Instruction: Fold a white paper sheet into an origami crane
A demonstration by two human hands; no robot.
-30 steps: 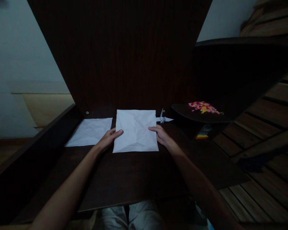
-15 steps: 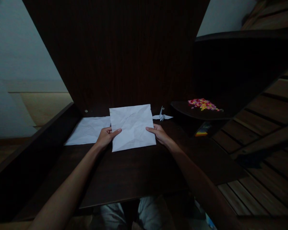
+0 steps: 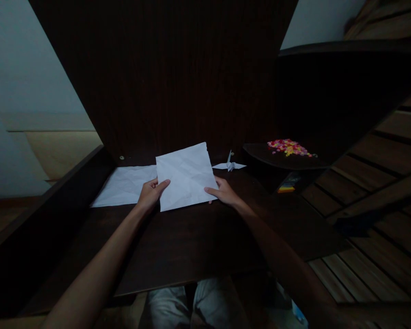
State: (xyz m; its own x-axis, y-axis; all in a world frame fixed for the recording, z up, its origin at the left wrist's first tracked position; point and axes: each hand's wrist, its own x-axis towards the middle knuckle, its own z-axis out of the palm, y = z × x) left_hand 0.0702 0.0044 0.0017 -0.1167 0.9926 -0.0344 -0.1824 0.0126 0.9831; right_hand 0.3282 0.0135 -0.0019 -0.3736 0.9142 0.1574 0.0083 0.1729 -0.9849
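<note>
A creased white sheet of paper [image 3: 185, 176] is held up over the dark desk, tilted so its right side sits higher. My left hand [image 3: 150, 193] pinches its left edge, thumb lying on the front face. At the lower right edge my right hand [image 3: 225, 191] grips it the same way, with the fingers mostly behind the paper. Behind and to the left, more white paper [image 3: 125, 185] lies flat on the desk, partly covered by my left hand and the held sheet. A folded white paper crane [image 3: 230, 166] stands just beyond my right hand.
On a small rounded shelf [image 3: 256, 153] at the right lies a pile of small pink, red and yellow pieces [image 3: 289, 147]. Below it sits a small item with a yellow-orange edge [image 3: 286, 188]. A low side panel [image 3: 55, 205] bounds the desk [image 3: 192, 246] on the left.
The held sheet has turned, its right side rising and its top right corner shifting left. My right hand has moved slightly left along with it. Both hands keep their grip.
</note>
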